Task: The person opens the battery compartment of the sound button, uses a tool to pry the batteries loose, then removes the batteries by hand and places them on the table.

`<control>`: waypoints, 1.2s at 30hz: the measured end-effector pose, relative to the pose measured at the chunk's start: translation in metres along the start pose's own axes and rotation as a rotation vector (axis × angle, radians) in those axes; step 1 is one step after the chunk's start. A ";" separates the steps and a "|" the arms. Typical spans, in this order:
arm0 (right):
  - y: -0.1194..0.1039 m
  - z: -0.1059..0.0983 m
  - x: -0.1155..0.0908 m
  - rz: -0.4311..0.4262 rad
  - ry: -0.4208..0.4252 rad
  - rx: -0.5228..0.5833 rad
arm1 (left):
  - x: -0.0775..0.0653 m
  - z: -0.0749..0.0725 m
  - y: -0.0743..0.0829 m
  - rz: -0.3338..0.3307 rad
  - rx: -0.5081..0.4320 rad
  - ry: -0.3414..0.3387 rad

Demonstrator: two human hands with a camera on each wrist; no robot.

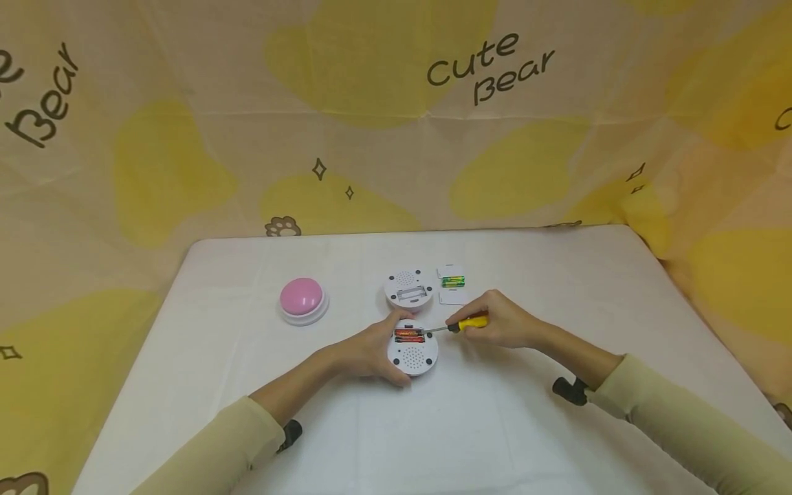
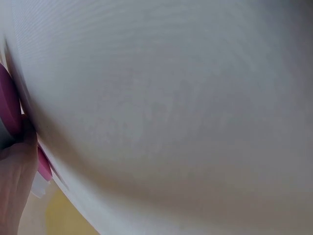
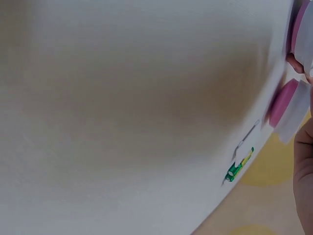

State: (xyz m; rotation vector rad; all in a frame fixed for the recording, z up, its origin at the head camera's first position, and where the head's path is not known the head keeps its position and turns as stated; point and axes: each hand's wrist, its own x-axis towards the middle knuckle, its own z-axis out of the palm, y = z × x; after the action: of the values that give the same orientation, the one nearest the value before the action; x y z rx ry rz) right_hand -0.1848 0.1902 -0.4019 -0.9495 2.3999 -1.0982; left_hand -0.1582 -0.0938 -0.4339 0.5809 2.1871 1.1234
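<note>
In the head view my left hand (image 1: 370,349) grips the rim of a round white push-button device (image 1: 413,359), turned underside up, with thumb and fingers on either side. Red batteries (image 1: 409,336) lie in its uncovered compartment. My right hand (image 1: 506,322) holds a screwdriver (image 1: 474,322) by its yellow handle, and the metal shaft reaches the compartment's right end. Whether the tip touches a battery is too small to tell. At the left wrist view's edge, the left hand (image 2: 17,178) appears beside a pink dome (image 2: 9,105). The right wrist view shows only part of the right hand (image 3: 304,171).
Behind the held device lies a second upturned one (image 1: 405,294), its battery compartment uncovered with no batteries inside. To its right are green batteries (image 1: 453,281) and white covers (image 1: 454,297). A pink-topped button (image 1: 301,297) stands upright on the white table (image 1: 235,295), left of the hands.
</note>
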 end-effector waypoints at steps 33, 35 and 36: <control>0.009 -0.002 -0.004 0.041 0.015 0.102 | 0.000 0.000 0.000 0.003 0.004 -0.004; 0.008 -0.003 -0.004 0.044 0.013 0.100 | 0.000 -0.001 0.000 0.003 0.004 -0.004; 0.007 -0.003 -0.004 0.047 0.010 0.100 | 0.000 -0.001 0.000 0.005 0.002 -0.004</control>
State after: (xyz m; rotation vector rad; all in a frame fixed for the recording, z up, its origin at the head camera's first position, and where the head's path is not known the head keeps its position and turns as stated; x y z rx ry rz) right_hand -0.1865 0.1984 -0.4055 -0.8529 2.3382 -1.1964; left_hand -0.1587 -0.0945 -0.4339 0.5890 2.1848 1.1213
